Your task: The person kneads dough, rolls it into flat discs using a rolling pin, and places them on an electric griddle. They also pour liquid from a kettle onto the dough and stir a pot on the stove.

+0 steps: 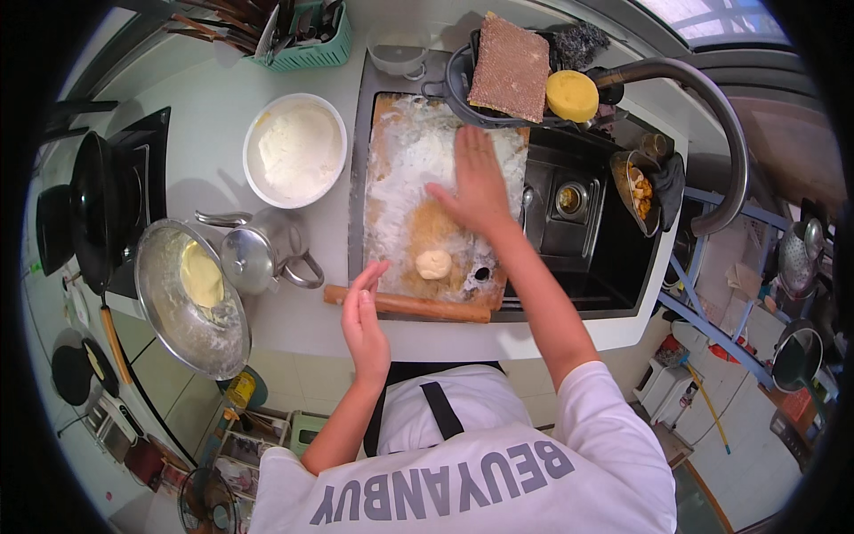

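A floured wooden board (393, 160) lies across the edge of the sink. My right hand (477, 183) rests palm down with fingers stretched on its floury upper right part, the thumb apart. My left hand (365, 320) is raised on edge over the left end of a wooden rolling pin (427, 307), holding nothing; whether it touches the pin cannot be told. A small ball of dough (434, 264) sits on the board between the hands, nearer the pin. A white bowl of flour (293, 150) stands left of the board.
A metal bowl with yellowish dough (202, 274) and a steel kettle (248, 257) stand at left. The black sink (567, 267) lies right of the board, under a curved faucet (730, 127). A pot (460, 87) bearing a scouring pad and yellow sponge (572, 95) overhangs the board's far edge.
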Tool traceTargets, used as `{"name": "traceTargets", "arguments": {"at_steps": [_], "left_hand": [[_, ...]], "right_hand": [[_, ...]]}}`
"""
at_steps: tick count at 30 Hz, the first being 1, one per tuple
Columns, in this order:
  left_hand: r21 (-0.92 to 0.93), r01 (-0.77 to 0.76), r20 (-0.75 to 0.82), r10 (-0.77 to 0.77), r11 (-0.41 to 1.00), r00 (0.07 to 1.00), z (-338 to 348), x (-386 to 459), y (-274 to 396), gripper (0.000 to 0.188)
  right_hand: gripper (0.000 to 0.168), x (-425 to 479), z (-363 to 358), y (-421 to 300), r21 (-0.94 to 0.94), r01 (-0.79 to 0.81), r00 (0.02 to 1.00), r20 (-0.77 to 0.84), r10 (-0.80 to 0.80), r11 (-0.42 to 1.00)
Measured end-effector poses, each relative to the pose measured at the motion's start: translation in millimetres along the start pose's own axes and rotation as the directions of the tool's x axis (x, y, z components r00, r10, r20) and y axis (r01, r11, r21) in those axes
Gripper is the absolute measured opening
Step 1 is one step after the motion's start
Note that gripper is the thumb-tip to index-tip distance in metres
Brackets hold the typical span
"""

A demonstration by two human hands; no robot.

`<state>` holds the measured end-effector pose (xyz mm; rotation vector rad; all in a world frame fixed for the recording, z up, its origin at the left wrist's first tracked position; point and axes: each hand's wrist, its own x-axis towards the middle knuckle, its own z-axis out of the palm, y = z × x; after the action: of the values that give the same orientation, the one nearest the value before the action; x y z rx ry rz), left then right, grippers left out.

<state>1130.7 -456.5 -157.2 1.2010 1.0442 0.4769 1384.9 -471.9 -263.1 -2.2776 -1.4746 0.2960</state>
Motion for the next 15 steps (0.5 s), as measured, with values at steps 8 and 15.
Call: {"name": "traceTargets", "arguments": {"at_steps": [8,15], "left_hand": [[0.059,-0.086,-0.037,0.089,0.995,0.995,-3.6,0.1,7.4,0.043],[0.157,-0.138,-0.019,0.143,0.978,0.990,-10.5,1.2,7.1,0.042]], "right_hand": [[0.074,8.6,-11.2,-4.5,0.162,0.110,0.991,0.062,-0.121,0.981],[0.064,-9.7,-4.3,-12.0,0.182,0.305,0.929,0.160,-0.334,0.935]]}}
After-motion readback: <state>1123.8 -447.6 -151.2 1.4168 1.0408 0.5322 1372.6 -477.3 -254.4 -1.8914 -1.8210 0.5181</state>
